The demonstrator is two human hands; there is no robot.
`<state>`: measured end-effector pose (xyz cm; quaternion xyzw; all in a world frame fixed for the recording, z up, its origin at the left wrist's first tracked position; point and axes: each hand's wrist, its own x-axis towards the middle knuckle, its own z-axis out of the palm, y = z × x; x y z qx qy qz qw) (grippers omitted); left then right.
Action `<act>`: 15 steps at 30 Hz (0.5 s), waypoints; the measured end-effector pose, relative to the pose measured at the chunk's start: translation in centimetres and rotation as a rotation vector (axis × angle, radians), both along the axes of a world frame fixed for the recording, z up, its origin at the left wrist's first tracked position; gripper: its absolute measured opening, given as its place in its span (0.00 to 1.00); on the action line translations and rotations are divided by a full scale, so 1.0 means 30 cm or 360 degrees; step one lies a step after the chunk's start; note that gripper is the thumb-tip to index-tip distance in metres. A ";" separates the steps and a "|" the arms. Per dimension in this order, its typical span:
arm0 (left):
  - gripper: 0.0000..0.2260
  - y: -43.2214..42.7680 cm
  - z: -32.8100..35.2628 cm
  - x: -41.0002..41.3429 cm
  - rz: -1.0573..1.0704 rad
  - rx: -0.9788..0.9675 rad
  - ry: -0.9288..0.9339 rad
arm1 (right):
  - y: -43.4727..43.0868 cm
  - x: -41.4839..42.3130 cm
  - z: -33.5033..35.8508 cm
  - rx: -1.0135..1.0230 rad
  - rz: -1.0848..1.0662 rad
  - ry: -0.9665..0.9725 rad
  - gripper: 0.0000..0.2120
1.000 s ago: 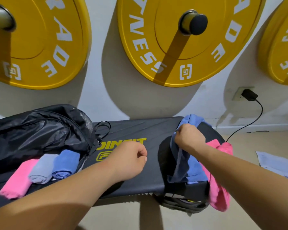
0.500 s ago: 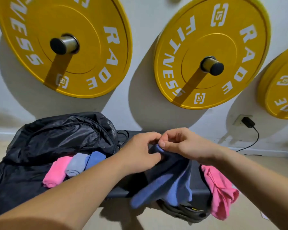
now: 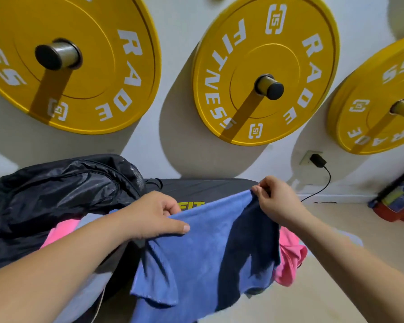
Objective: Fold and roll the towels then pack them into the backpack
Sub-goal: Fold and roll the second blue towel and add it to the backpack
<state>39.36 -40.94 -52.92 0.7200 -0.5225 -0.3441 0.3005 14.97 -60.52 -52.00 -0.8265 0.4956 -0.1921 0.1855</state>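
A blue towel (image 3: pixel 196 248) hangs spread in the air over the black bench (image 3: pixel 203 187). My left hand (image 3: pixel 154 215) pinches its upper left edge and my right hand (image 3: pixel 275 199) pinches its upper right corner. The open black backpack (image 3: pixel 56 190) lies on the bench's left side. A rolled pink towel (image 3: pixel 58 231) shows at its mouth, mostly hidden by my left forearm. A loose pink towel (image 3: pixel 289 259) droops over the bench's right end, behind the blue towel.
Three yellow weight plates (image 3: pixel 266 71) hang on pegs on the wall behind the bench. A black charger (image 3: pixel 317 160) sits in a wall socket with its cable running to the floor. A red object (image 3: pixel 397 203) lies on the floor at the right.
The blue towel came off the bench's right end. Both hands met at its edge, then drew apart, spreading it wide in the air. The camera tilted upward.
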 end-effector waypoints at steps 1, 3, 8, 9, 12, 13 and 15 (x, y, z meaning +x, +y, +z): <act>0.12 0.002 -0.006 0.011 0.0033 0.0002 -0.0018 | -0.037 -0.020 -0.044 0.0041 -0.0090 -0.0007 0.10; 0.14 0.001 -0.014 0.035 0.0080 0.0018 -0.0063 | -0.103 -0.057 -0.111 0.0125 -0.0290 -0.0091 0.11; 0.15 0.003 -0.058 0.134 0.0223 0.0101 0.0038 | -0.189 -0.111 -0.198 0.0274 -0.0561 -0.0248 0.18; 0.14 0.000 -0.070 0.147 0.0281 0.0086 0.0061 | -0.191 -0.106 -0.211 0.0297 -0.0546 -0.0225 0.18; 0.10 -0.025 -0.093 0.146 0.0380 -0.0003 0.0015 | -0.161 -0.056 -0.210 0.0335 -0.0403 -0.0208 0.16; 0.08 -0.038 -0.096 0.132 0.0350 -0.0010 -0.0042 | -0.142 -0.033 -0.197 0.0331 -0.0323 -0.0227 0.16; 0.07 -0.062 -0.090 0.086 0.0225 -0.0039 -0.0174 | -0.090 0.012 -0.161 0.0342 -0.0152 -0.0334 0.14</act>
